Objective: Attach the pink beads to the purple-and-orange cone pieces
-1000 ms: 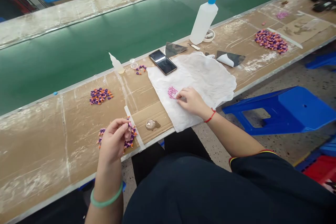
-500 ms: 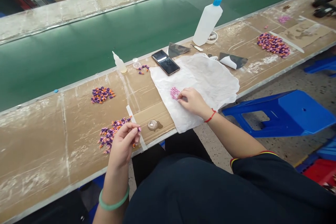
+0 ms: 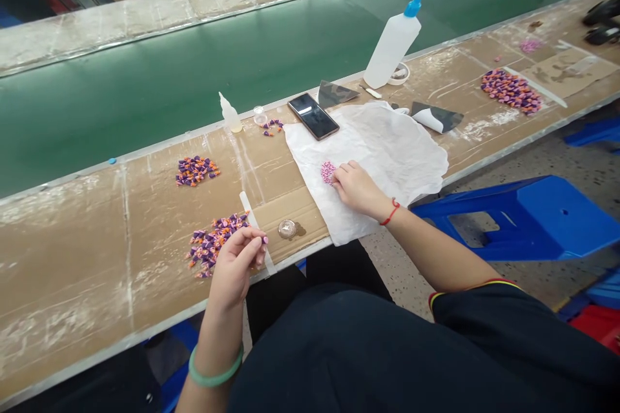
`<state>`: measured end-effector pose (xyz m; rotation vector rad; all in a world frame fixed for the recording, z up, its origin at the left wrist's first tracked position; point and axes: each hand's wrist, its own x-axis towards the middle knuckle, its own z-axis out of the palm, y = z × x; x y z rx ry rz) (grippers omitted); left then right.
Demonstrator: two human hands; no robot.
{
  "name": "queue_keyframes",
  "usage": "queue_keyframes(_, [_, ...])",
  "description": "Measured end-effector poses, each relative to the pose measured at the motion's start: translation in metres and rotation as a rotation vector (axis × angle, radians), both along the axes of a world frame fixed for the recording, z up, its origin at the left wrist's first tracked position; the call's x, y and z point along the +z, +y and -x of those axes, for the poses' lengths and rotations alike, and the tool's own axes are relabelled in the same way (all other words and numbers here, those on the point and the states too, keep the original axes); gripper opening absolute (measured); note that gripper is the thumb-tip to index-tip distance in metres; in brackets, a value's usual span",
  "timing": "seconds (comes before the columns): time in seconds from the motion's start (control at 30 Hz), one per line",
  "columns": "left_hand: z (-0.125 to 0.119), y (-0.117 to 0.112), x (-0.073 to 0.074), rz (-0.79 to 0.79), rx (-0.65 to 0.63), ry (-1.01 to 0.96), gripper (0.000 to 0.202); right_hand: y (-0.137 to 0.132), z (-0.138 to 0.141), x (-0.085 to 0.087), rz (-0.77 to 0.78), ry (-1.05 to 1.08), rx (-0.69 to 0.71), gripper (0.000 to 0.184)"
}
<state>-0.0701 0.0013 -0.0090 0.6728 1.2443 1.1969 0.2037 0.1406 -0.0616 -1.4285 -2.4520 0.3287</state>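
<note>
My left hand (image 3: 238, 263) hovers over the bench's front edge, fingers pinched on a small purple piece (image 3: 264, 241). Just left of it lies a pile of purple and orange pieces (image 3: 212, 243). My right hand (image 3: 355, 186) rests on a crumpled white sheet (image 3: 387, 148), fingertips pinched at a small heap of pink beads (image 3: 328, 171). What those fingertips hold is too small to see. A small clear round dish (image 3: 287, 228) sits on the cardboard between my hands, beside a white strip (image 3: 249, 210).
A second purple and orange pile (image 3: 194, 170), a small dropper bottle (image 3: 230, 115), a phone (image 3: 312, 116) and a large blue-capped squeeze bottle (image 3: 393, 44) stand farther back. The green conveyor belt (image 3: 145, 77) runs behind. A blue stool (image 3: 542, 219) stands at my right.
My left hand came off the near pile toward me and right, carrying a small purple piece. My right hand stayed at the pink beads. The camera view shifted slightly.
</note>
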Motion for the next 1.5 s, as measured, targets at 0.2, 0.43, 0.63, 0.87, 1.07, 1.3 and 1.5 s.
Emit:
queue_keyframes(0.2, [-0.009,0.004,0.006,-0.067,-0.042,0.138,0.024,-0.012,-0.001,0.005,-0.082,0.077,0.025,0.015])
queue_keyframes(0.43, [-0.048,0.025,0.031,-0.24,-0.27,0.392,0.016,-0.056,0.019,0.066,-0.21,0.271,0.336,0.016])
queue_keyframes(0.63, [-0.063,0.03,0.036,-0.298,-0.325,0.431,0.02,-0.073,0.033,0.089,-0.299,0.283,0.461,0.019])
queue_keyframes(0.87, [-0.064,0.027,0.035,-0.29,-0.323,0.421,0.018,-0.076,0.035,0.087,-0.35,0.226,0.468,0.02])
queue_keyframes(1.07, [-0.064,0.028,0.032,-0.261,-0.278,0.395,0.015,-0.079,0.037,0.09,-0.263,0.332,0.412,0.017])
queue_keyframes(1.3, [-0.062,0.025,0.035,-0.257,-0.273,0.361,0.016,-0.083,0.036,0.094,0.133,0.608,0.248,0.011])
queue_keyframes(1.5, [-0.06,0.025,0.038,-0.282,-0.356,0.436,0.017,-0.083,0.037,0.092,0.141,0.597,0.258,0.01])
